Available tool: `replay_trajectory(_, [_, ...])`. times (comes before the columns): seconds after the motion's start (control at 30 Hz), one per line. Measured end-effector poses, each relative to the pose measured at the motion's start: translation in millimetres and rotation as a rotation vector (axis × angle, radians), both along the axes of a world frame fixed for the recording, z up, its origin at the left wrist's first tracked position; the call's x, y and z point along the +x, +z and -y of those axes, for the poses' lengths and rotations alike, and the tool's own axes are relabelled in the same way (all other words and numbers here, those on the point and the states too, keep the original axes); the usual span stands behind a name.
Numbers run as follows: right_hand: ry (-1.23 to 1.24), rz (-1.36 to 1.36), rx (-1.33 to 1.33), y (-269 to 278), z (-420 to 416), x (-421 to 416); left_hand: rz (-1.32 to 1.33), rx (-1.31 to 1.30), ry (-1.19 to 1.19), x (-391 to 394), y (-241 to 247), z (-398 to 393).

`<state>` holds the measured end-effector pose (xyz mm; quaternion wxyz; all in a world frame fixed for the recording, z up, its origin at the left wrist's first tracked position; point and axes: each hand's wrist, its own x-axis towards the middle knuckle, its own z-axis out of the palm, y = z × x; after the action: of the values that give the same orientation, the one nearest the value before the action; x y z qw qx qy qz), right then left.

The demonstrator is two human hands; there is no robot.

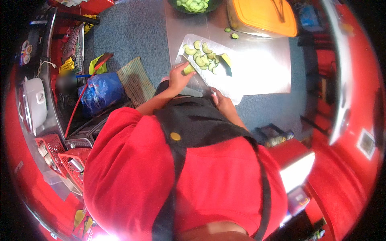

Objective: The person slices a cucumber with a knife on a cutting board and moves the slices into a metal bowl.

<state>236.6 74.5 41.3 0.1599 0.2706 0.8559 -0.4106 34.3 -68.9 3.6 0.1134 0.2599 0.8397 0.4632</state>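
My left hand (pixel 178 79) grips a piece of cucumber (pixel 189 69) at the near left side of a white cutting board (pixel 189 39). My right hand (pixel 222 102) is closed on the handle of a kitchen knife (pixel 202 76). The blade runs diagonally along the board, right beside the held piece. Beyond the blade lie several half-round cucumber slices (pixel 200 62), spread loosely. A longer cut length of cucumber (pixel 226 59) with dark green skin rests to their right. Glare washes out the board's right part.
The board sits on a metal-topped table (pixel 178 24). A dark bowl (pixel 217 5) of slices and a container with an orange lid (pixel 262 15) stand at the back. Two cucumber bits (pixel 235 36) lie before the container. Left are a blue plastic-wrapped bundle (pixel 102 92) and red baskets (pixel 54 150).
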Motion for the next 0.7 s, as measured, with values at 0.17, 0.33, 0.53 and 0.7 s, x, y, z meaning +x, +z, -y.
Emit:
replay_trajectory(0.17, [0.000, 0.039, 0.033, 7, 3, -4, -0.279, -0.054, -0.159, -3, -5, 6])
replay_trajectory(0.33, [-0.037, -0.014, 0.068, 8, 8, -33, -0.280, -0.018, -0.201, -3, -4, 3])
replay_trajectory(0.53, [-0.170, -0.018, -0.109, 28, 3, -33, -0.114, -0.036, -0.094, 0, -2, 6])
replay_trajectory(0.7, [-0.274, -0.033, -0.217, 8, -12, -13, -0.161, -0.016, -0.071, -1, 14, -2])
